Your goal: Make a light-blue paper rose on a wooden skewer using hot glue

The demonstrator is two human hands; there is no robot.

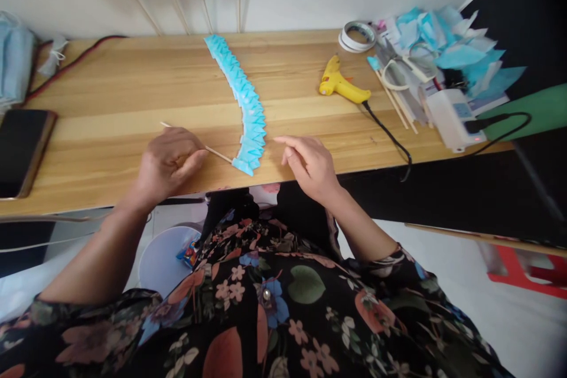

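Note:
A thin wooden stick (218, 155) is pinched in my left hand (170, 159), near the table's front edge. Its far tip meets the near end of a pleated blue strip (248, 103), which lies in a curve across the tabletop. The strip looks like folded paper or thin fabric. Just right of that near end, my right hand (310, 165) hovers by the table edge with its index finger stretched out and the others curled. Nothing shows in it.
A yellow hot glue gun (343, 84) lies right of the strip, its cord trailing to the front edge. Behind it are tape rolls (357, 36), scissors (396, 65), a white power socket (452, 119) and blue scraps (469, 53). A phone (24, 150) lies left. Blue-topped sticks (204, 0) lean against the wall.

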